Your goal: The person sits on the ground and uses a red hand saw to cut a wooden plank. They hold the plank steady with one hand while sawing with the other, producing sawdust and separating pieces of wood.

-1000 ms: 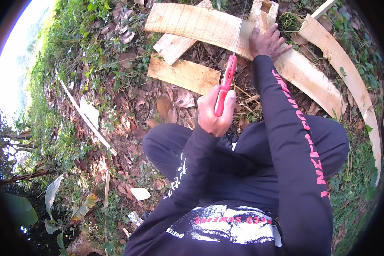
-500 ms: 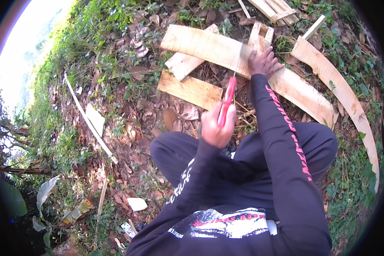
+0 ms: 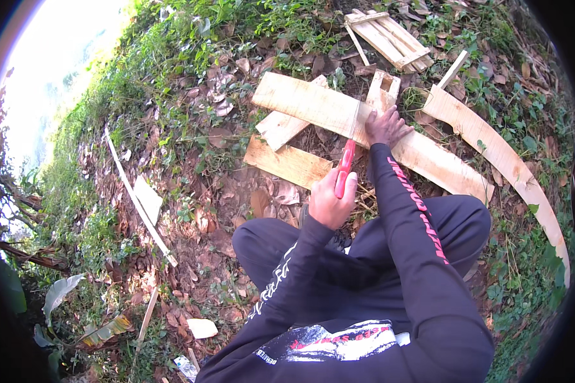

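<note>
My left hand (image 3: pixel 332 201) is closed round the red handle of a handsaw (image 3: pixel 346 163). Its thin blade runs across a long pale plank (image 3: pixel 313 102), and the handle sits just off the plank's near edge. To the right of the blade, my right hand (image 3: pixel 388 126) lies on the plank with fingers spread, pressing on it. Beneath the plank are a shorter board (image 3: pixel 282 127) at the left and a small wooden frame (image 3: pixel 383 86) by my right hand, partly hidden. How deep the blade sits in the wood cannot be made out.
A yellowish board (image 3: pixel 287 163) lies on the leafy ground before my left knee. A slatted wooden panel (image 3: pixel 390 39) lies at the far side. A long curved-looking board (image 3: pixel 498 147) lies at the right, a thin strip (image 3: pixel 140 198) at the left. My crossed legs (image 3: pixel 268 252) are close by.
My left hand has pushed the saw forward, closer to the plank's near edge. My right hand keeps its place on the plank. The whole view has shifted a little.
</note>
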The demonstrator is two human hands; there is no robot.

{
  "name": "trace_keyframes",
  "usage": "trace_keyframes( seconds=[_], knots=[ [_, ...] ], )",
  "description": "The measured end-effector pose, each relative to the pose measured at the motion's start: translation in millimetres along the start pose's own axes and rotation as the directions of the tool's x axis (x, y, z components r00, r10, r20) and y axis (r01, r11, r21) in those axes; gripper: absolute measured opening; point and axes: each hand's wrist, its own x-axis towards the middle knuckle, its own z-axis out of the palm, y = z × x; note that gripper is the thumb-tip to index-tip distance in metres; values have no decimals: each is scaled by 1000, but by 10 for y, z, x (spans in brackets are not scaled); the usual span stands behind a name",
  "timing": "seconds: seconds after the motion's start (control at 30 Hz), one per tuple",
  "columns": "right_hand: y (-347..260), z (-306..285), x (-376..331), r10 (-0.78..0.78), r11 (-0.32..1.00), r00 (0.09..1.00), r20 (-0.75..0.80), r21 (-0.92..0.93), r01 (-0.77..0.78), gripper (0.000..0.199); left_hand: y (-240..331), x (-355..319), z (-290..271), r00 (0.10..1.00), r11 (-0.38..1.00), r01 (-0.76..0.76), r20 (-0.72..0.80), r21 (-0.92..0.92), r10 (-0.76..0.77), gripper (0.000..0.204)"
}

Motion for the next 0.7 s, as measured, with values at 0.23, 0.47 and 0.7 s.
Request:
trace_keyframes(
  seconds=[0.23,0.47,0.7],
  knots=[
    [236,-67,5,7,1000,1000,26,-30,-6,75,544,-1315,-1355,944,752,314,106,-580,-313,30],
    [922,-325,-503,-378,900,926,-18,228,372,72,-300,-1279,-1578,989,732,32,-84,-680,-122,41],
    [1168,-529,-1367,-305,949,891,336,27,315,103,-1267,-656,-734,949,334,133,23,-933,-313,34]
  ],
)
